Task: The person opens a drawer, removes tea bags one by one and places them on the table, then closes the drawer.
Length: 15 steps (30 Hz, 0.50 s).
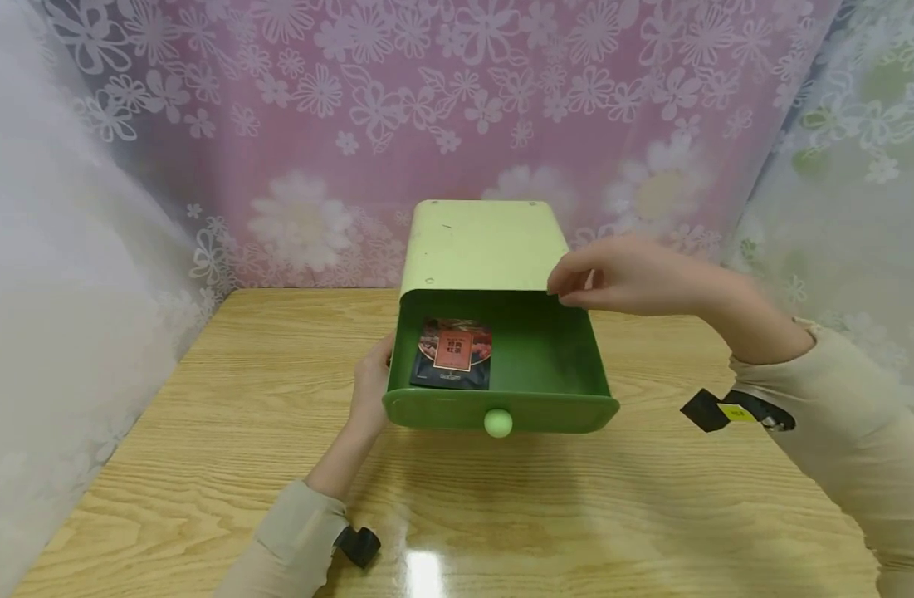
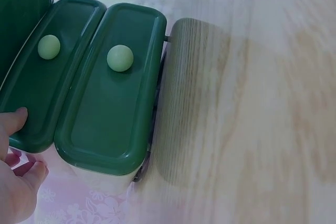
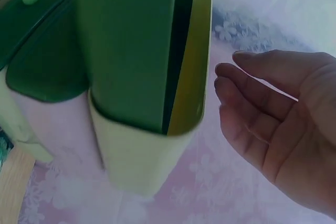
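A small drawer cabinet (image 1: 486, 245) with a pale yellow-green shell stands on the table. Its top drawer (image 1: 542, 357) is pulled out, showing a green inside and a round knob. A dark tea sachet (image 1: 454, 353) with a red label lies flat in the drawer's left part. My left hand (image 1: 370, 386) grips the cabinet's left side below that drawer; in the left wrist view its thumb lies on a closed drawer's front (image 2: 34, 90). My right hand (image 1: 613, 274) hovers by the shell's front right corner. Its fingers are loosely bent, with nothing between them in the right wrist view.
Below the pulled-out drawer are two closed drawers; the lowest front (image 2: 107, 111) has its own knob. Wood-grain table (image 1: 277, 374) surrounds the cabinet. A pink flowered curtain (image 1: 397, 108) hangs behind, with pale curtains at both sides. Each wrist wears a black strap device (image 1: 359, 546).
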Tool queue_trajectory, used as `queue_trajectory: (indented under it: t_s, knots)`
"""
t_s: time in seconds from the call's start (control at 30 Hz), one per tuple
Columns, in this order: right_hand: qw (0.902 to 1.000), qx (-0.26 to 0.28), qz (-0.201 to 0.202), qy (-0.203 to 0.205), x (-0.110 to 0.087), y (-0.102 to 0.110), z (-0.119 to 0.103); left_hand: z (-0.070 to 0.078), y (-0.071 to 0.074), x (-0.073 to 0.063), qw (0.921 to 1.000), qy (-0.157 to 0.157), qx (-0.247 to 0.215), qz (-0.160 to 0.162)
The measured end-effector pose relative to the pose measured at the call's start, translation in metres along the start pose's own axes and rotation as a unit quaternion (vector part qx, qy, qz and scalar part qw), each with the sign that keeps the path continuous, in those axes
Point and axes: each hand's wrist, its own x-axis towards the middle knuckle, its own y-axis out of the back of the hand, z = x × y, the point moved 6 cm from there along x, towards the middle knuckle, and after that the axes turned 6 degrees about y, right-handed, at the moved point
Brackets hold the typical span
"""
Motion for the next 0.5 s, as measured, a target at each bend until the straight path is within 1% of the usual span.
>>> queue_trajectory:
  t_s: [0.1, 0.23, 0.37, 0.5]
  knots:
    - [0.9986, 0.004, -0.028, 0.044, 0.017, -0.005, -0.012, 0.001, 0.0, 0.0, 1.0, -0.003, -0.001, 0.001]
    - [0.9932, 0.007, -0.065, 0.097, 0.037, -0.013, -0.027, 0.0, 0.0, 0.0, 1.0, -0.007, 0.005, 0.001]
    - [0.9882, -0.001, -0.094, 0.121, 0.052, -0.022, -0.037, -0.001, 0.0, 0.0, 0.9999, -0.012, 0.011, 0.003]
    - [0.9859, -0.002, -0.118, 0.119, 0.065, -0.032, -0.043, -0.002, -0.001, 0.001, 0.9998, -0.017, 0.006, 0.005]
